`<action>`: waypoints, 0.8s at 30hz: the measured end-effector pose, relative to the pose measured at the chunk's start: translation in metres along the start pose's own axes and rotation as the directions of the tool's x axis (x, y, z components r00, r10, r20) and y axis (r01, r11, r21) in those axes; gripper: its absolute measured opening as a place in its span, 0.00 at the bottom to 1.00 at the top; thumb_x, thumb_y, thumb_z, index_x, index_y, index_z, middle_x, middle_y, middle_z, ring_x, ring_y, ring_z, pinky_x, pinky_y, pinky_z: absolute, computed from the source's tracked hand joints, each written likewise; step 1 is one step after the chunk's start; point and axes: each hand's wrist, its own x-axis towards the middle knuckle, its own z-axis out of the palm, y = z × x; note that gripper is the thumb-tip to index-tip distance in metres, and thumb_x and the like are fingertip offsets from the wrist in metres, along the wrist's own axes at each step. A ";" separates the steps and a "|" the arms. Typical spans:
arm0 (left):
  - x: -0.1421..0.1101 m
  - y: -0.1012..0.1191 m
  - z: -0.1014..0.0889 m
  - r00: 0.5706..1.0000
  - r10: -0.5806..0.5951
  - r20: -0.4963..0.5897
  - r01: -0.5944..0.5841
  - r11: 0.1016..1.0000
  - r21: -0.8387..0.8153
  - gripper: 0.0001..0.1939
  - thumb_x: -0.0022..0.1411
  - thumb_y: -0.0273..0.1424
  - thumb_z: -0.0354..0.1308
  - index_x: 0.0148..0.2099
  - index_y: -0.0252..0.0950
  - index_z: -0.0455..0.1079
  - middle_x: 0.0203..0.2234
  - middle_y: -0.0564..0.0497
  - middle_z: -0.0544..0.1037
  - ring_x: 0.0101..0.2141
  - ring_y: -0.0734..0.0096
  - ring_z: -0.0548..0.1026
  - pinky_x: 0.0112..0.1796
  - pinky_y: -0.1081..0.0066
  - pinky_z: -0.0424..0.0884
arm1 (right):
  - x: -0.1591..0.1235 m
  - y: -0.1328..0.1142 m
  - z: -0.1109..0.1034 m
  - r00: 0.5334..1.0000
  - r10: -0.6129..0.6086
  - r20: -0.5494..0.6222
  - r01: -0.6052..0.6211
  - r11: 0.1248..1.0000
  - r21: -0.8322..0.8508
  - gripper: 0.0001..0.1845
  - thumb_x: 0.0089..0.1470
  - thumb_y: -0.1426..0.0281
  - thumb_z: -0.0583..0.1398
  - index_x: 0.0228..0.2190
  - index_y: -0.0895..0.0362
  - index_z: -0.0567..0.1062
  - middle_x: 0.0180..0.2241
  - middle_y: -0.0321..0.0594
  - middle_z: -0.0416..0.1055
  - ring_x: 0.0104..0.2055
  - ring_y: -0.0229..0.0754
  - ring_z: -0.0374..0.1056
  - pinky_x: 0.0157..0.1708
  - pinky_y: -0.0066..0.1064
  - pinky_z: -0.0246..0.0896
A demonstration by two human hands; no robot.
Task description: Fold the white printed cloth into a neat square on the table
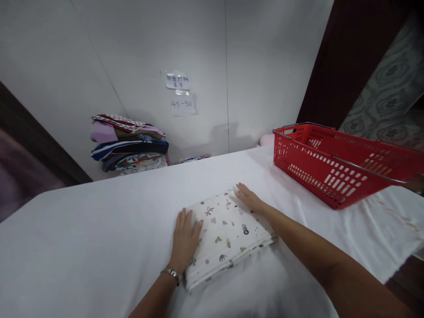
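A folded white cloth with small printed leaves and figures lies flat on the white-covered table. Its folded layers show along the near edge. My left hand rests on its left side, fingers stretched out and slightly spread. A metal bracelet circles that wrist. My right hand lies over the far right corner with its fingers extended. Both palms face down, and neither hand is wrapped round anything.
A red plastic basket with metal handles stands at the table's right. Behind the table's far left edge rises a stack of folded clothes. Two paper notes are taped to the pale wall.
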 end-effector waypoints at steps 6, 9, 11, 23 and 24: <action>0.027 -0.018 -0.025 0.953 -0.276 0.126 0.297 0.934 -0.197 0.34 0.56 0.43 0.50 0.61 0.31 0.49 0.53 0.39 0.64 0.51 0.58 0.65 0.51 0.61 0.60 | 0.004 0.021 -0.021 0.979 0.204 0.015 -0.197 0.923 0.330 0.38 0.47 0.66 0.60 0.58 0.60 0.54 0.54 0.48 0.61 0.52 0.45 0.61 0.51 0.33 0.55; 0.042 -0.022 -0.034 0.884 -0.396 0.250 0.458 0.839 -0.293 0.37 0.52 0.42 0.55 0.59 0.29 0.52 0.49 0.38 0.68 0.43 0.60 0.72 0.42 0.64 0.68 | 0.008 0.020 -0.025 0.955 0.291 0.063 -0.295 0.895 0.336 0.43 0.41 0.68 0.64 0.57 0.60 0.55 0.49 0.48 0.66 0.45 0.45 0.66 0.42 0.32 0.61; 0.049 -0.021 -0.039 0.832 -0.412 0.371 0.538 0.763 -0.358 0.33 0.49 0.42 0.58 0.53 0.28 0.60 0.44 0.39 0.72 0.38 0.63 0.74 0.35 0.67 0.71 | 0.013 0.017 -0.026 0.925 0.372 0.082 -0.378 0.875 0.301 0.43 0.38 0.68 0.65 0.56 0.59 0.58 0.48 0.49 0.66 0.42 0.46 0.66 0.37 0.31 0.63; 0.032 0.007 -0.055 0.675 -0.271 0.687 0.736 0.320 -0.597 0.20 0.52 0.36 0.58 0.46 0.29 0.67 0.34 0.41 0.77 0.34 0.63 0.76 0.35 0.67 0.73 | 0.017 0.013 -0.050 0.810 0.337 0.480 -0.565 0.669 0.484 0.18 0.37 0.64 0.68 0.29 0.63 0.74 0.31 0.46 0.74 0.32 0.41 0.69 0.32 0.30 0.65; 0.029 0.009 -0.057 0.672 -0.252 0.697 0.737 0.319 -0.596 0.21 0.52 0.36 0.58 0.46 0.29 0.67 0.35 0.41 0.77 0.35 0.62 0.76 0.36 0.66 0.73 | 0.016 0.015 -0.050 0.806 0.322 0.497 -0.569 0.655 0.497 0.18 0.38 0.64 0.67 0.30 0.63 0.74 0.32 0.47 0.74 0.33 0.41 0.69 0.34 0.30 0.65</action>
